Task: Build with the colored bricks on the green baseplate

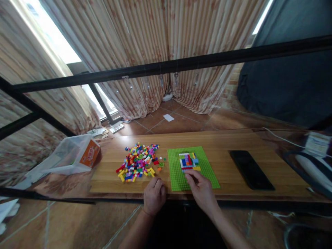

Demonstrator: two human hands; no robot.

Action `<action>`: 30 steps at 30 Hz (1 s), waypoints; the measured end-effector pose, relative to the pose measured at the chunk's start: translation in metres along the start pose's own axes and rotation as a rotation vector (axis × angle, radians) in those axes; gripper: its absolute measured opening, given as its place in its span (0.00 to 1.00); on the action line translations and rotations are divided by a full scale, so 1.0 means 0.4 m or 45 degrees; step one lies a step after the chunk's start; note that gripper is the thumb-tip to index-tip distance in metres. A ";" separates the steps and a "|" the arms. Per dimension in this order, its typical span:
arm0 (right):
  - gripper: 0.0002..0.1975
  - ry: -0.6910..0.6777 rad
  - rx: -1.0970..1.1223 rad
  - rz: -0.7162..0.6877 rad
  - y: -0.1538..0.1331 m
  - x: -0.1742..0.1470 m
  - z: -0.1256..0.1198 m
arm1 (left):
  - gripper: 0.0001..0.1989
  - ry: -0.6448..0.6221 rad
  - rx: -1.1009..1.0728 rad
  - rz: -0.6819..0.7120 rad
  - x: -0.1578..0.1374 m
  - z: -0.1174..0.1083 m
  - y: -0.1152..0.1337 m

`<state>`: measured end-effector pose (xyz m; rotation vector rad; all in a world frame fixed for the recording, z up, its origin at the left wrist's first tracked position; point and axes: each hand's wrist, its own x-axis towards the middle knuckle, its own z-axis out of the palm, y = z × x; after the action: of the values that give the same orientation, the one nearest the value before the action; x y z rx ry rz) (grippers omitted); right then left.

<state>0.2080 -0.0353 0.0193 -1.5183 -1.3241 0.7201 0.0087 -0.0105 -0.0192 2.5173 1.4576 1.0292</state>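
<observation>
The right hand (201,188) is the nearer one to the block of joined bricks (188,161), reaching in from the near side so that its fingertips come right to the block's near edge. The block sits on the green baseplate (175,178), toward the middle of it, and lies far and slightly left of this hand. It looks roughly square, so no clear long axis stands out; its sides run about in line with the baseplate's. Thumb and forefinger are brought together in a pinch, but whether a small brick is between them I cannot tell.

The left hand (155,195) rests at the near edge of the worktop (218,140), left of the baseplate and apart from it. Its fingers are curled in, and I cannot tell if they enclose anything. The pile of loose bricks (137,162) lies far and left of it, with a few strays, among them a lime brick (161,164), between pile and baseplate. The left hand is clearly nearer the pile than the right.
</observation>
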 end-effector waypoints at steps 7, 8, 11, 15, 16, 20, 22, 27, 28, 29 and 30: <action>0.10 -0.262 -0.240 -0.201 -0.039 0.082 0.109 | 0.08 -0.069 -0.029 -0.020 -0.009 0.000 0.000; 0.10 -0.272 -0.265 -0.226 -0.042 0.094 0.123 | 0.07 -0.072 -0.026 -0.019 -0.011 0.001 -0.001; 0.11 -0.311 -0.313 -0.303 -0.046 0.123 0.163 | 0.06 -0.067 -0.022 -0.018 -0.014 0.004 -0.002; 0.11 -0.337 -0.379 -0.350 -0.053 0.158 0.206 | 0.06 -0.070 -0.023 -0.013 -0.017 0.008 -0.003; 0.11 -0.346 -0.409 -0.351 -0.056 0.167 0.214 | 0.06 -0.070 -0.021 -0.011 -0.017 0.008 -0.002; 0.10 -0.395 -0.518 -0.364 -0.067 0.196 0.226 | 0.06 -0.060 -0.022 -0.005 -0.017 0.010 0.000; 0.09 -0.431 -0.571 -0.396 -0.067 0.197 0.220 | 0.06 -0.051 -0.019 -0.007 -0.017 0.010 0.002; 0.08 -0.516 -0.759 -0.526 -0.054 0.171 0.204 | 0.05 -0.034 0.020 -0.009 -0.017 0.011 0.004; 0.08 -0.521 -0.794 -0.551 -0.053 0.166 0.204 | 0.05 -0.035 0.017 -0.008 -0.017 0.011 0.004; 0.07 -0.523 -0.824 -0.574 -0.054 0.163 0.206 | 0.05 -0.038 0.009 -0.008 -0.017 0.011 0.003; 0.07 -0.524 -0.846 -0.592 -0.055 0.161 0.209 | 0.05 -0.039 -0.001 -0.009 -0.017 0.011 0.003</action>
<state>0.1403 0.0484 0.0192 -1.4970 -2.2979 0.2999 0.0098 -0.0152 -0.0259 2.5137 1.4566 0.9853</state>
